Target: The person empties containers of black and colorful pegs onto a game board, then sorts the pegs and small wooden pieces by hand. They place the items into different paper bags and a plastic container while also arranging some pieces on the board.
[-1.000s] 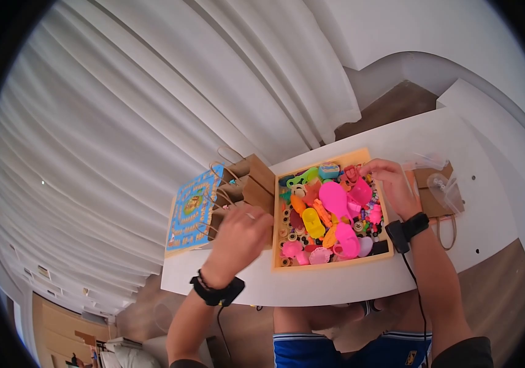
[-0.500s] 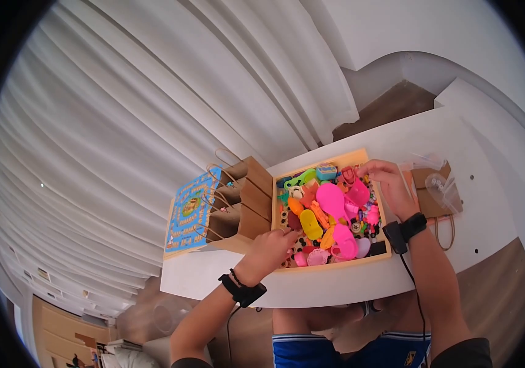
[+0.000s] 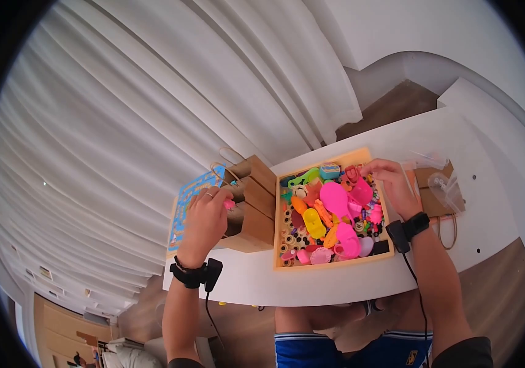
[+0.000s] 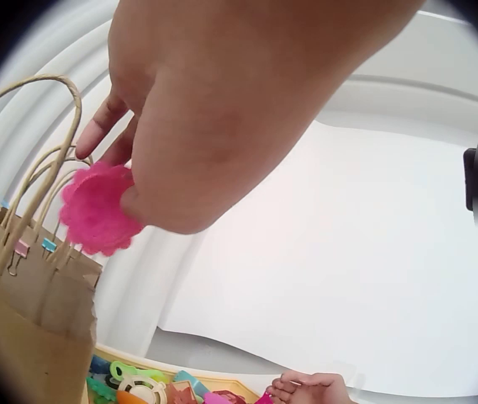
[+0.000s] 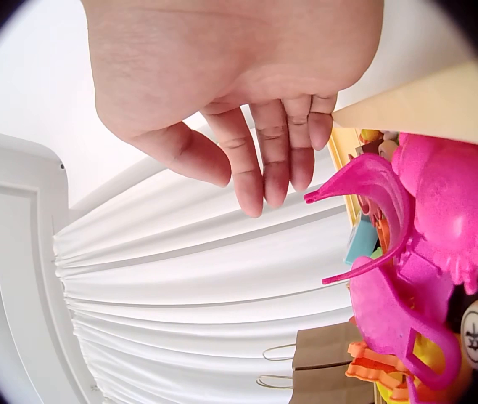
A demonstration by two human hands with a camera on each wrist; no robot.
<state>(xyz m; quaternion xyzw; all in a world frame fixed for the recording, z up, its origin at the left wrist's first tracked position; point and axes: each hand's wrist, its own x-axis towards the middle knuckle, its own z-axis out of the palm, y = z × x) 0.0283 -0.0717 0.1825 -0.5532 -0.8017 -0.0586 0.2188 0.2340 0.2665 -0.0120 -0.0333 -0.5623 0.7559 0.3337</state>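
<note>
My left hand (image 3: 204, 222) is raised over the brown paper bags (image 3: 254, 230). Between thumb and fingers it pinches a small pink toy dish with a scalloped edge (image 4: 100, 209), close beside the twisted paper handles (image 4: 74, 126). Loose toys fill a wooden tray (image 3: 276, 236) to the right of the bags, among them a pink spoon-like piece (image 3: 334, 197) and a yellow piece (image 3: 313, 224). At the tray's far right edge hovers my right hand (image 3: 395, 187), its fingers loosely bent with nothing in them. In the right wrist view a curved pink piece (image 5: 394, 202) lies just beyond its fingertips.
A blue printed board (image 3: 183, 211) stands behind the bags on the left. Small pink (image 4: 22, 247) and teal (image 4: 49, 245) clips sit on the bags. A flat brown bag (image 3: 437, 196) with clear plastic (image 3: 443, 185) lies right of the tray. White curtains (image 3: 152, 92) hang behind the table.
My left hand reached from the bags to the tray's near left corner, took the pink scalloped dish, and came back left over the bags with it. My right hand stayed in place.
</note>
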